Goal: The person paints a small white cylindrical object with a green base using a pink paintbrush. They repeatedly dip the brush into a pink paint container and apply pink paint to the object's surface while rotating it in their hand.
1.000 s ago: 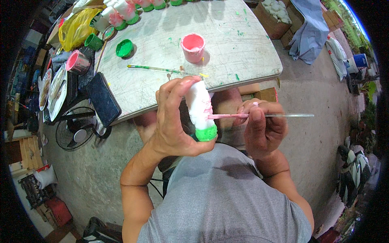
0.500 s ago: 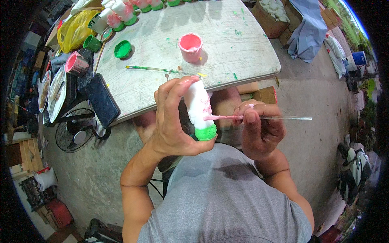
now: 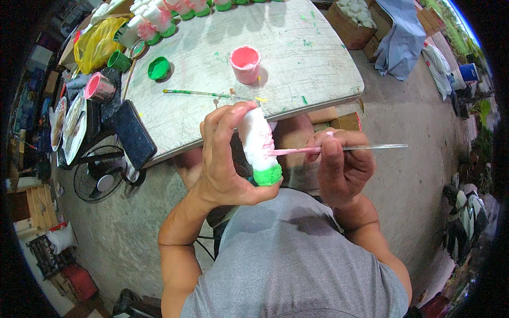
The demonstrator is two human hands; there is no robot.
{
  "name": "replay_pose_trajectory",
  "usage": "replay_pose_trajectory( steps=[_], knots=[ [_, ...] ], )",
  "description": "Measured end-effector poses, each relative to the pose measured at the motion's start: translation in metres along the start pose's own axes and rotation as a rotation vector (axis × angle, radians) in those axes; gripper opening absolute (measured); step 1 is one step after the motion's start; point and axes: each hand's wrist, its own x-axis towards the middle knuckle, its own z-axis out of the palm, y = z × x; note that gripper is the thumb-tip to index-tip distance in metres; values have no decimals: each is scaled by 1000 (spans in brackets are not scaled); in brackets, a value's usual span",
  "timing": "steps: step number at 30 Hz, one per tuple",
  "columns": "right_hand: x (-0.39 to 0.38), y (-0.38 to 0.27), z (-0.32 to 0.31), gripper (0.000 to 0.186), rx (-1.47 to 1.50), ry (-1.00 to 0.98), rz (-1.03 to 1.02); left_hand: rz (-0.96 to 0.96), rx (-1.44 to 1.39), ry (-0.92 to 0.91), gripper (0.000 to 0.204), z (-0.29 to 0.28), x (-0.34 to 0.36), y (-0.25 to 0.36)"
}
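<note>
My left hand [image 3: 222, 153] grips a white figurine [image 3: 255, 135] by its two ends, fingers at the top and thumb under the green base. Pink paint marks its right side. Between the thumb and fingers of my right hand [image 3: 343, 167] is a slim paintbrush [image 3: 297, 151] with a clear handle, held nearly level. Its pink tip touches the figurine's side a little above the green part. Beyond my hands, on the white table, stands a pink paint pot [image 3: 245, 64]. A second brush [image 3: 204, 94], green-stained, lies near the table edge, and a small green paint cup [image 3: 158, 68] sits farther left.
Several white, pink and green figurines [image 3: 159, 21] line the table's far edge. A dark phone [image 3: 133, 134] lies at its left corner. Beside the table are another pink pot [image 3: 99, 87], a yellow bag [image 3: 101, 45] and a fan [image 3: 101, 175]. A cardboard box [image 3: 350, 26] stands at far right.
The brush's handle end has tipped up slightly while its tip stays at the figurine's side. The figurine has shifted a little left and is still in my left hand.
</note>
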Motion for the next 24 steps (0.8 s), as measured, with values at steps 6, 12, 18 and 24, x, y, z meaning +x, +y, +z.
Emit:
replay_pose_trajectory(
  steps=[6,12,18,24],
  knots=[
    [-1,1,0,2,-38,52,47,-13,-38,0,114,0,0,-1],
    [-1,1,1,2,-41,50,56,-10,-21,-13,116,0,1,0],
    [0,0,0,3,-23,47,72,-21,-35,10,113,2,0,1],
    [-2,-2,-7,5,-5,53,111,-60,-134,56,111,6,-6,-2]
  ],
)
